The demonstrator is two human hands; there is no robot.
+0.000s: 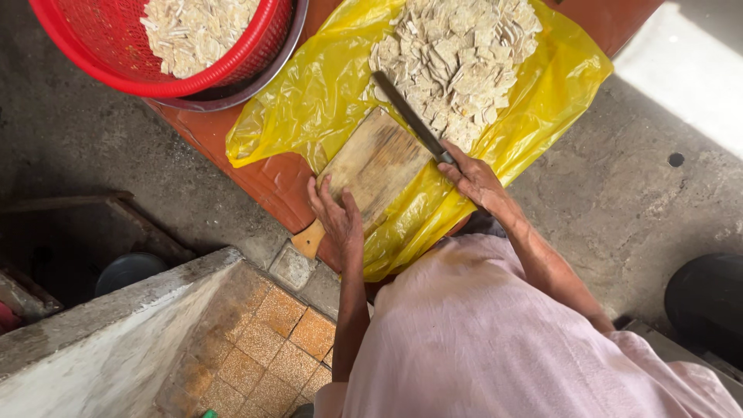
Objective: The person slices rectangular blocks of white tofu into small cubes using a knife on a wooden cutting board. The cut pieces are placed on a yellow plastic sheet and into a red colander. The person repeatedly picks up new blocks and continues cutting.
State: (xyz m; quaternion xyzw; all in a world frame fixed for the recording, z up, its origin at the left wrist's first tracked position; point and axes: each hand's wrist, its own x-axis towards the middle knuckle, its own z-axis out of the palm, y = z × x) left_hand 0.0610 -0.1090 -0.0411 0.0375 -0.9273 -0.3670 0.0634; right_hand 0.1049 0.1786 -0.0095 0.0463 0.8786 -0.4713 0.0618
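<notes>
Resting between hands (340, 220) — cutting board (379, 162)

Rough outdoor or backyard food-prep spot, home or small food trade, not a fitted kitchen.

Bare stained concrete floor (635, 201) all round, right of the right hand (476, 182) and far left of the left hand (337, 220). Low reddish table (267, 182) under both hands, covered by a yellow plastic sheet (325, 85). Worn wooden cutting board (375, 166) under the left hand, long knife (410, 116) in the right. Heap of pale cut pieces (457, 54) above the hands; more fill a red plastic basket (93, 54) up-left. Below the left hand, a cement trough with tiled bottom (271, 340). Daylight patch far upper right.
</notes>
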